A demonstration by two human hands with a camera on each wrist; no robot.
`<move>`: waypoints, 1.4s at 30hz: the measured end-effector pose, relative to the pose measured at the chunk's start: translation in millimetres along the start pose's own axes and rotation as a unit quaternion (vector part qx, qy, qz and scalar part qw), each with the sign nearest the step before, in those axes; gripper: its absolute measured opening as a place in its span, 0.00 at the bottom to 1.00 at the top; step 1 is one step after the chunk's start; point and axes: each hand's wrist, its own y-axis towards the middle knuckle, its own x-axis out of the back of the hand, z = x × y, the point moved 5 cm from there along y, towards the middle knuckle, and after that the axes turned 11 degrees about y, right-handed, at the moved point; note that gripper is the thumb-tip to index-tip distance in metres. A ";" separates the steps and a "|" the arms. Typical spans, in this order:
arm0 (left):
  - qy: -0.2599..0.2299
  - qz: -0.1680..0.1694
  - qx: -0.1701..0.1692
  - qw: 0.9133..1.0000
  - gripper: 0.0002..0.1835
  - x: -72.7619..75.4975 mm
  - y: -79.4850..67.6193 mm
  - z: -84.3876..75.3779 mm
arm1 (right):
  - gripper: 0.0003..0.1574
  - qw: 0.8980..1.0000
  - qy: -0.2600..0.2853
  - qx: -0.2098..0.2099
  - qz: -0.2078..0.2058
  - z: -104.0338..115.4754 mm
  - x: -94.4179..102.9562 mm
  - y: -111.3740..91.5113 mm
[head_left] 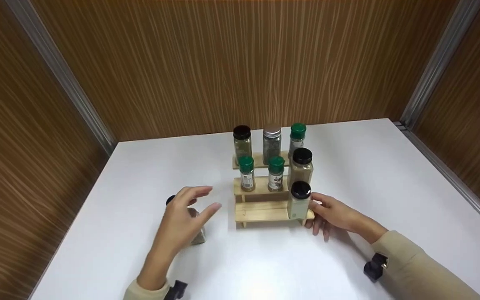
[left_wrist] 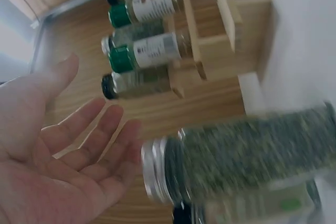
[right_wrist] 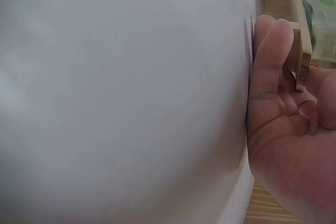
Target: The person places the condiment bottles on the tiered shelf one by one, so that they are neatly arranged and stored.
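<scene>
A three-tier wooden spice rack (head_left: 261, 212) holds several spice jars. My right hand (head_left: 333, 214) grips its lower right end beside a black-capped jar (head_left: 299, 205) of pale powder; in the right wrist view the fingers (right_wrist: 273, 51) and thumb lie around the shelf's wooden end. Left of the rack, my left hand (head_left: 181, 221) is held with thumb and fingers apart and nothing between them. Beyond its fingers in the left wrist view stands a silver-capped jar of dried herbs (left_wrist: 257, 150), partly hidden by the hand in the head view. Another jar (left_wrist: 262, 205) stands close beside it.
Two green-capped jars (head_left: 246, 174) and a tall black-capped jar (head_left: 301, 168) fill the middle tier. On the top tier stand a black-capped, a silver-capped (head_left: 272, 143) and a green-capped jar. Wood-grain panels (head_left: 223, 62) enclose the white table (head_left: 148, 166) at the back and sides.
</scene>
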 end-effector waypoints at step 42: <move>-0.004 0.151 0.035 0.988 0.30 -12.9 -19.7 54.5 | 0.17 1.000 -0.001 0.008 0.000 -1.3 0.2 -0.5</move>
